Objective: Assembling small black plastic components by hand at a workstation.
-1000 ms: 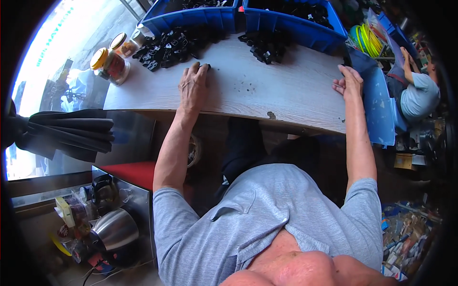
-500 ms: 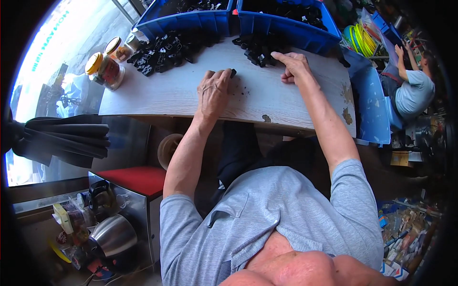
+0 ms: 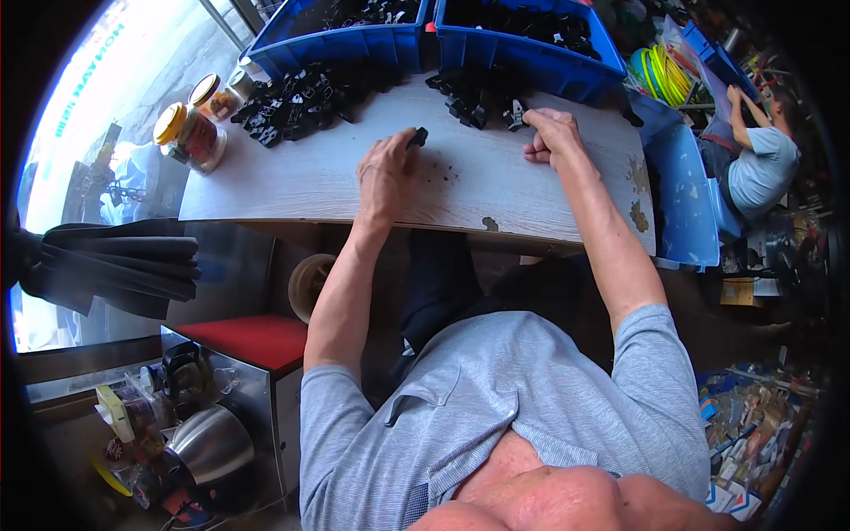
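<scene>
"Checking the left hand (image 3: 385, 174) first: what is the state of its grip?"

"Its fingers are drawn together, with a small black part (image 3: 420, 137) held at the fingertips. Position: over the counter (image 3: 283, 190), below the gap between the left pile (image 3: 297, 102) and the right pile (image 3: 474, 93)."

"State the condition of the right hand (image 3: 558, 140)."

"Fingers curled, leading fingertip at a black-and-silver part (image 3: 514, 115) beside the right pile. Whether its grip pinches that part or merely touches it, I cannot tell."

"Identify the adjoining containers."

"Two blue bins stand side by side at the far edge. The left bin (image 3: 345, 49) and the right bin (image 3: 540, 57) both contain dark parts; one pile lies in front of each."

"And at the sides?"

"Left end: a yellow-lidded jar (image 3: 190, 139), with a second jar (image 3: 212, 99) just behind it. Right end: a pale-blue tub (image 3: 686, 203) beside the counter. Beyond the tub are a yellow coil (image 3: 660, 75) and a seated co-worker (image 3: 763, 168), arms raised."

"Lower left?"

"A metal kettle (image 3: 211, 445), next to a red-topped cabinet (image 3: 248, 341)."
</scene>
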`<state>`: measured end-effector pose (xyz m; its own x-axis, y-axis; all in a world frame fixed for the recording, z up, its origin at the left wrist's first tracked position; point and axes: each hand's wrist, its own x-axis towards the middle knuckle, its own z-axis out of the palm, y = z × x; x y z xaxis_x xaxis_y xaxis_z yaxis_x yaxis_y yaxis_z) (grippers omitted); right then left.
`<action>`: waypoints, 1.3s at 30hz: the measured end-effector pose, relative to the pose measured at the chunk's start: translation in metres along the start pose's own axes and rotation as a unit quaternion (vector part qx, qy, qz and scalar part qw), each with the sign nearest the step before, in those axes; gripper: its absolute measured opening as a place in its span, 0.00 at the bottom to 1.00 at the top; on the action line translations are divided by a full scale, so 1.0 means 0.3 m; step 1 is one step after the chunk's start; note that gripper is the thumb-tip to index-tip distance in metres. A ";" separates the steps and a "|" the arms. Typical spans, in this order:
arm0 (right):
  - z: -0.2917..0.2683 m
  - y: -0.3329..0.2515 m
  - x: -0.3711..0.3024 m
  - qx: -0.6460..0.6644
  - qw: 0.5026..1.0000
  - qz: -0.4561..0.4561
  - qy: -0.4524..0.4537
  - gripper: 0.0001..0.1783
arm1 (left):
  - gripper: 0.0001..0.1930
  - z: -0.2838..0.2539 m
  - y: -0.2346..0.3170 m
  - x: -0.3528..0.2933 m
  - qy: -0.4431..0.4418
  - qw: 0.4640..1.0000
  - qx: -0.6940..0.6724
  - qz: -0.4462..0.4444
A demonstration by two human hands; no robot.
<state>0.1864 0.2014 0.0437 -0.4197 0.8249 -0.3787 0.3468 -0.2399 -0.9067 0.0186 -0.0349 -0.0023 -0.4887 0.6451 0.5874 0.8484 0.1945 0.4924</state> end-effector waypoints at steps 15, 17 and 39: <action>0.064 0.142 -0.130 0.062 0.991 -0.076 -0.088 0.10 | 0.13 0.328 0.281 0.053 0.088 0.836 -0.499 -0.213; 0.062 0.140 -0.133 0.060 0.992 -0.072 -0.088 0.09 | 0.13 0.322 0.283 0.044 0.076 0.930 -0.324 -0.156; 0.074 0.132 -0.197 0.001 0.971 -0.134 -0.199 0.17 | 0.13 0.154 0.154 -0.007 -0.001 0.947 -0.308 -0.091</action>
<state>0.2063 0.1318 0.0262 -0.7858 0.5947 -0.1699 0.1780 -0.0456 -0.9830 0.0681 0.0068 -0.0104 -0.6142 0.6443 0.4556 0.4702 -0.1648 0.8670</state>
